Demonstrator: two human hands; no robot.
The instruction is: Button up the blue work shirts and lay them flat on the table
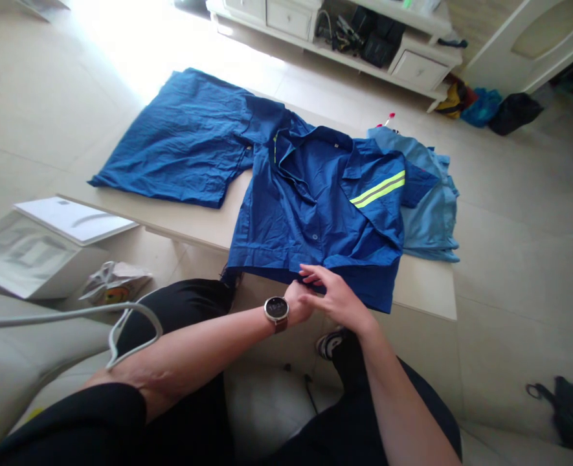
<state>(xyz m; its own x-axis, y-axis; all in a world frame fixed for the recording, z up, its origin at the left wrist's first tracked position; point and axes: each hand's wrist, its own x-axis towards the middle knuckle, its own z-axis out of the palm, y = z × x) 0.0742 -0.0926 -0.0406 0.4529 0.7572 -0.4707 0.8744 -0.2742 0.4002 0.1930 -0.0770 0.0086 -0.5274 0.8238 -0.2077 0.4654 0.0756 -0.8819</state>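
Note:
A blue work jacket with a yellow-and-grey reflective stripe lies spread on a low cream table, its collar away from me. The lower hem hangs past the table's near edge. My left hand, with a round watch at the wrist, is close to that hem; its fingers are mostly hidden. Beside and partly over it is my right hand, its fingers apart and slightly bent, with nothing visible in them. Whether either hand touches the cloth is unclear.
Another dark blue garment covers the table's left end. Light blue cloth lies at the right end. A white box and a plastic bag sit left of the table. Beyond stands a white cabinet. A pale cable crosses near my left arm.

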